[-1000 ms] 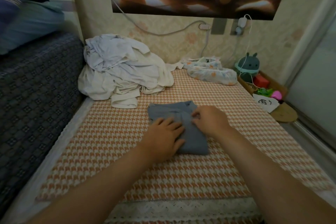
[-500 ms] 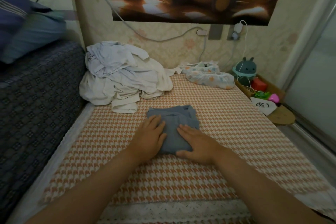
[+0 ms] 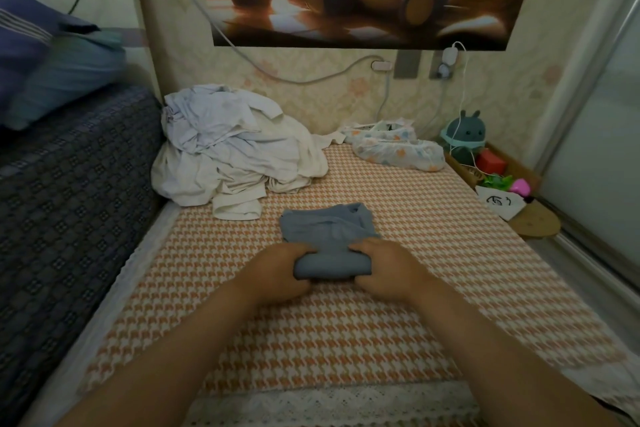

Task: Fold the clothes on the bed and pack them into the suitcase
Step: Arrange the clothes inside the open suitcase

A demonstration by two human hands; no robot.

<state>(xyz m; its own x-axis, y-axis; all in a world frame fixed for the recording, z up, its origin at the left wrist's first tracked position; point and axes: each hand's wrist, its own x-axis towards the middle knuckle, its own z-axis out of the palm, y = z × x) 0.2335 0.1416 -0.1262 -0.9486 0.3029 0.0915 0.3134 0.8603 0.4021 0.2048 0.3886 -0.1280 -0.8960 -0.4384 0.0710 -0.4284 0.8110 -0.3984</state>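
Gripping the near rolled edge of the blue-grey garment [image 3: 329,236], left hand [image 3: 277,276] and right hand [image 3: 389,270] curl round its two ends. Garment lies mid-bed on the orange houndstooth cover [image 3: 398,340]. Pile of white clothes [image 3: 235,156] sits far left by the wall.
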